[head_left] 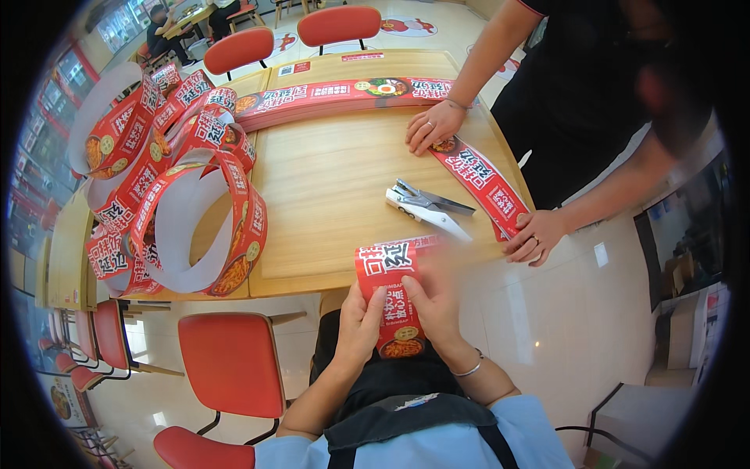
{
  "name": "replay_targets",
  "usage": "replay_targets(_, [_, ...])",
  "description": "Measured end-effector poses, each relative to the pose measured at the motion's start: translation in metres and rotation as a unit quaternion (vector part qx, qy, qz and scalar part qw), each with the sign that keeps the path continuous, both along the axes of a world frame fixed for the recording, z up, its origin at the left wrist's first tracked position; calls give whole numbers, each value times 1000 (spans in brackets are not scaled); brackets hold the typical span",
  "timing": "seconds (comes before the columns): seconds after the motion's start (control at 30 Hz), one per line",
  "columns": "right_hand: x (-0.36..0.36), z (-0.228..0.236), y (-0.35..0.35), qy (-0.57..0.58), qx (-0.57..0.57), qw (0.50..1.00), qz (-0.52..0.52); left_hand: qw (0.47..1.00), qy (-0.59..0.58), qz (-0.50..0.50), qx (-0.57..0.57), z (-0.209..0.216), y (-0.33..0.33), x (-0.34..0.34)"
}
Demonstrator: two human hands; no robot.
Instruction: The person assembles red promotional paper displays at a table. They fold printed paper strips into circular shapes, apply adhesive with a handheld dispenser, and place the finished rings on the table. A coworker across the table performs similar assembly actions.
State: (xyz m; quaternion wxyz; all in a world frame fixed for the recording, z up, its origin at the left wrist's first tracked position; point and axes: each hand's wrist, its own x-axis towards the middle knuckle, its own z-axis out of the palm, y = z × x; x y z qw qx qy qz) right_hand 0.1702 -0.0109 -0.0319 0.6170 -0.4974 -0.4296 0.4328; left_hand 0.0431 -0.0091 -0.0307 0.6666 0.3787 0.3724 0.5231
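Between my two hands is a red printed paper strip point(398, 313), held over my lap at the table's front edge. My left hand point(359, 324) grips its left side, thumb on the printed face. From the right, my right hand point(434, 311) holds it the same way, thumb also pressed on the print. The strip's upper end bends away from me, and what lies behind it is hidden. Ahead of my right hand, a white and grey stapler point(428, 205) lies on the wooden table point(328, 195).
Across the right corner, a co-worker's hands point(437, 125) press another red strip point(484, 184) to the table. A flat stack of strips point(336, 94) lies along the back. Several strips closed into rings point(251, 234) pile up at left. A red chair point(232, 363) stands near my left.
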Motion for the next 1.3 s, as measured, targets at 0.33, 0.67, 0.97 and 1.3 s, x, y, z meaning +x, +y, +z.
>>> replay_targets(0.33, [0, 9, 4, 33, -1, 999, 17, 1000, 18, -15, 7, 7, 6, -4])
replay_targets(0.67, [2, 11, 3, -45, 19, 999, 14, 997, -56, 19, -57, 2, 7, -4])
replay_targets(0.97, [90, 14, 81, -693, 147, 697, -111, 999, 5, 8, -51, 6, 17, -38])
replay_targets(1.3, [103, 16, 30, -109, -159, 955, 224, 996, 64, -16, -67, 17, 27, -73])
